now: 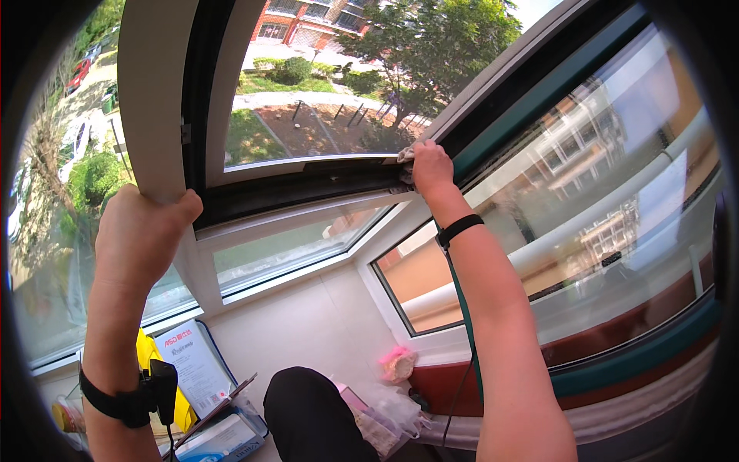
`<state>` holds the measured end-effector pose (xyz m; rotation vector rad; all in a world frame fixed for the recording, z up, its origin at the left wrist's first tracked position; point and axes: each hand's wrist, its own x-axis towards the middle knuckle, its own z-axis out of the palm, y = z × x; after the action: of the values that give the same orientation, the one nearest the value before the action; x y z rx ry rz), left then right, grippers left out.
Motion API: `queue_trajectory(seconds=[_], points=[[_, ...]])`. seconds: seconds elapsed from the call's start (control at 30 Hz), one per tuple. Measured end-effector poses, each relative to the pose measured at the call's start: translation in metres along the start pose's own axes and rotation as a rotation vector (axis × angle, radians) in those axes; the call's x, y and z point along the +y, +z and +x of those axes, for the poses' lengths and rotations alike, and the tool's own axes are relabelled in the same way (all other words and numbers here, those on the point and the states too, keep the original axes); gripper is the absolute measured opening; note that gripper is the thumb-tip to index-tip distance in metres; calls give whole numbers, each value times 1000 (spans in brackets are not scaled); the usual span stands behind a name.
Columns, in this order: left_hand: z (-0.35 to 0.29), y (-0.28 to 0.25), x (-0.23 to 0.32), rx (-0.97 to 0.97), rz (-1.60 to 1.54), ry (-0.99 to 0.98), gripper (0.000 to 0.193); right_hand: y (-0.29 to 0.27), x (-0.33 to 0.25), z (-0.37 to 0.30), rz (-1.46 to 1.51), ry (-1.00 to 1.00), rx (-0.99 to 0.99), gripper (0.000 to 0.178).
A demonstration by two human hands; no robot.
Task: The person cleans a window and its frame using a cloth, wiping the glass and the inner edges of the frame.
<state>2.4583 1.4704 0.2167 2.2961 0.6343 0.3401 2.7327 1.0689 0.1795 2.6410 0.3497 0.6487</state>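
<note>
At the frame corner (379,180), right hand (433,167) clutches cloth (406,155), left hand (140,235) grasps upright edge (165,146).

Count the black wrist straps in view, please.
2. One strap circles the left wrist, with a small dark device attached; the other strap circles the right wrist. I see no others on the bare forearms.

My wrist straps (119,408) and trouser leg (308,416) are black. The window sash (154,100) is greyish beige, its inner edge (262,199) black; my cloth (406,155), greyish white; the low panel (440,389), brownish red; the crumpled bundle (397,363), pink; the flat box (188,358), white printed in red.
</note>
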Motion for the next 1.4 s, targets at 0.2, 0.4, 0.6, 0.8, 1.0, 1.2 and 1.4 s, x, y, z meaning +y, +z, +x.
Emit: queue_trajectory(seconds=[0.2,0.4,0.6,0.8,1.0,1.2,1.4], points=[[-3,-1,-1,4,-6,23,39,19,-10,-12,191,262,-208,27],[-2,-1,0,8,28,-15,39,8,-2,-7,170,219,-60,32],[1,4,-1,15,50,3,40,4,-12,-6,149,275,-354,36],[-2,-4,4,-36,-7,-56,41,-11,-8,6,-273,-82,-335,35],[-2,8,3,1,-6,-10,40,7,4,7,-192,73,-523,40],[-6,-2,9,-13,-1,-5,40,-22,-1,24,-63,78,-707,31],[0,7,2,-42,0,2,40,-22,2,3,-227,-49,-603,25]])
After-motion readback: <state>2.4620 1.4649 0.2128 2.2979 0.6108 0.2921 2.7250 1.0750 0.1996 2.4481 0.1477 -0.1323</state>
